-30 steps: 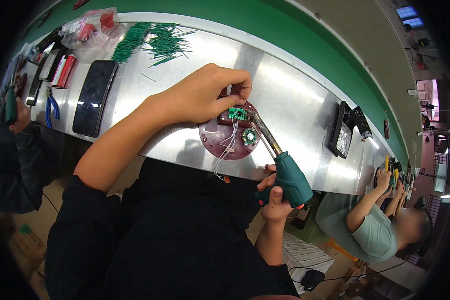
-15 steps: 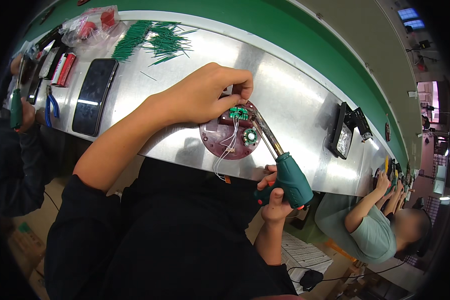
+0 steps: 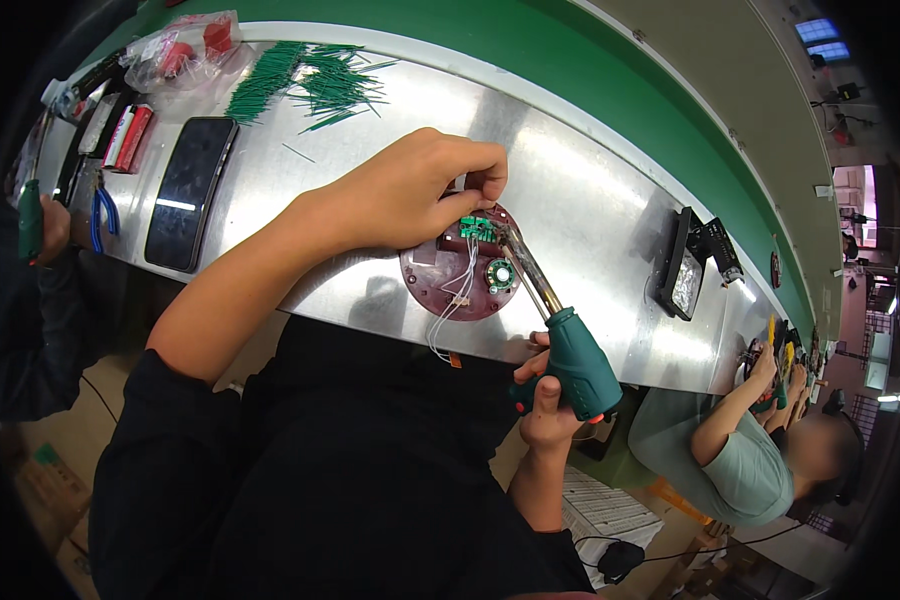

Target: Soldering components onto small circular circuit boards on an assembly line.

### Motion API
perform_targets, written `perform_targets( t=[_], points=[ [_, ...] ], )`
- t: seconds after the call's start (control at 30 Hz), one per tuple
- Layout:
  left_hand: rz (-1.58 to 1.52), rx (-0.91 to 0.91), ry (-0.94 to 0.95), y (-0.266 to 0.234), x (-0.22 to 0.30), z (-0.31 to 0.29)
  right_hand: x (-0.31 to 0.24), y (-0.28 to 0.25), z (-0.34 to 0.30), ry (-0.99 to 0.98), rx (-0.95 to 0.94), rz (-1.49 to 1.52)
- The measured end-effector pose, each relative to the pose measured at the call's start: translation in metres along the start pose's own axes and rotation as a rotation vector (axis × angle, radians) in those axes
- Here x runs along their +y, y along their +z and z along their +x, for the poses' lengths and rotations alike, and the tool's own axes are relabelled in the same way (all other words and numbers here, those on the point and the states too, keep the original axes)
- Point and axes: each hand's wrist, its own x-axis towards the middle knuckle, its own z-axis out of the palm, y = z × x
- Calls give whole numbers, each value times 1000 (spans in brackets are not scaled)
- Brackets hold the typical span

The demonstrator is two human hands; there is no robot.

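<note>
My right hand [image 3: 550, 405] is wrapped round the grip of a green soldering gun [image 3: 578, 362]. Its long metal barrel slopes up to the left, its tip at the right edge of a small green circuit board [image 3: 478, 229]. That board sits on a round, dark red plastic housing [image 3: 430, 290] near the table's front edge. Pinched together just above the board are the fingers of my left hand [image 3: 425, 185]; what lies between them is hidden. White wires [image 3: 462, 272] run from the board down over the housing's edge. A round green part [image 3: 499, 275] with a pale centre sits beside them.
On the metal table [image 3: 570, 200] lie green wire pieces [image 3: 340, 85], a black phone [image 3: 191, 193], blue-handled pliers [image 3: 103, 212] and a plastic bag [image 3: 185, 50]. A black lamp [image 3: 685, 265] stands to the right. Co-workers sit at both sides, the left one's hand [image 3: 55, 228] holding a green tool.
The soldering gun has shifted slightly left and down in my right hand, its tip now closer over the board. My left hand has hardly moved.
</note>
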Motion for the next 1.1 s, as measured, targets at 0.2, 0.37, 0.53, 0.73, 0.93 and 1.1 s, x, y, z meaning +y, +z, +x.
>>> perform_targets(
  t=[0.2,0.37,0.53,0.73,0.93,1.1],
  points=[
    [8,-2,3,-1,1,0,3,3,-2,12,43,51],
    [9,6,34,0,-1,1,5,5,-1,-10,54,63],
    [11,-2,16,-2,0,-1,7,7,-3,-21,70,73],
    [7,7,24,-1,-1,-1,16,8,-1,-89,130,126],
    [48,90,104,-3,-7,1,15,6,-3,-32,135,170],
    [110,3,-96,-12,0,-1,21,6,0,-114,168,237]
  ],
)
